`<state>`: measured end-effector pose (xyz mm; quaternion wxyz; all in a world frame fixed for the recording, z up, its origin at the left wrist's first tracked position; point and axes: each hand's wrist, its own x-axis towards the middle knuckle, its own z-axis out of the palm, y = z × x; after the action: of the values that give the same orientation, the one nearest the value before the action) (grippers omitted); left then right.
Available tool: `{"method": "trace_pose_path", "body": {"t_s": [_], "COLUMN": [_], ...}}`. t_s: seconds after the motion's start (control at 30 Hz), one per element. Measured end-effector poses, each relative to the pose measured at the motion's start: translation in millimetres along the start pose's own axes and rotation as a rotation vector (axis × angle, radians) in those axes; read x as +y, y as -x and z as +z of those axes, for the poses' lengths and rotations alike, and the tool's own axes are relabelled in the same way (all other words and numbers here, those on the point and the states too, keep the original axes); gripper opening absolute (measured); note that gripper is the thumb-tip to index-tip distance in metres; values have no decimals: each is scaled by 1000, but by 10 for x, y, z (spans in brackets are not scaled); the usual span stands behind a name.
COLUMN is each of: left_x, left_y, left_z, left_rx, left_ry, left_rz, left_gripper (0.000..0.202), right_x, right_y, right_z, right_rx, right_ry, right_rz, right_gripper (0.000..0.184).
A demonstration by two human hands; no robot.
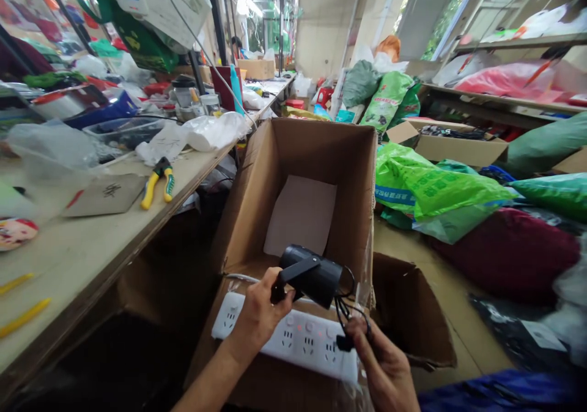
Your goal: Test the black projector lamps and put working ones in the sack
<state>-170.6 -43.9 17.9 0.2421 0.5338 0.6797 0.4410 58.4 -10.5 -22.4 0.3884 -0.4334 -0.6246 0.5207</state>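
My left hand (262, 305) is closed around the bracket end of a black cylindrical spotlight (316, 274). The spotlight is tilted, its body pointing down to the right. A black cable (342, 311) runs from it to my right hand (383, 357), whose fingers pinch the cable close to its black plug (345, 342). Below both hands lies a white power strip (298, 342) with several sockets and small red lights, fixed or resting on a cardboard flap. The plug is over the strip's right end; whether it touches a socket I cannot tell. My left hand hides part of the strip.
A deep cardboard box (321, 143) stands open beyond the strip, a flat cardboard piece (302, 213) inside. On the left workbench (105, 241) lie yellow-green pliers (158, 183) and plastic bags. Green bags (426, 183) and another carton (413, 314) crowd the right side.
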Motion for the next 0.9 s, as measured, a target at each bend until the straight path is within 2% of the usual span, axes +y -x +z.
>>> {"method": "trace_pose_path", "body": {"t_s": [0.07,0.17,0.37,0.53,0.67,0.8,0.9], "left_x": [38,143,287,259,286,352,366], "left_y": [24,71,205,258,261,260,254], "left_z": [-11,-43,22,71,27,-20,-33], "left_rx": [2,-41,-134,-194,-196,-243,-214], "left_ry": [-5,-22,-61,-128,-22,53,-41], "left_rz": [23,89,222,303,200,90,155], "left_gripper": [14,14,12,18,42,92,112], "right_x": [18,11,-321,-379,-353,-360,-349], "right_y": [-63,-142,-166,-154,-158,-182,-196], "right_z": [-72,-157,-56,-1,-75,-151,-181], "right_rx": [80,118,50,135,84,7,-54], "right_ry": [-37,-58,-46,12,-7,-12,-37], "right_rz": [117,163,10,52,12,-71,-92], "right_gripper": [35,46,76,71,70,72,74]}}
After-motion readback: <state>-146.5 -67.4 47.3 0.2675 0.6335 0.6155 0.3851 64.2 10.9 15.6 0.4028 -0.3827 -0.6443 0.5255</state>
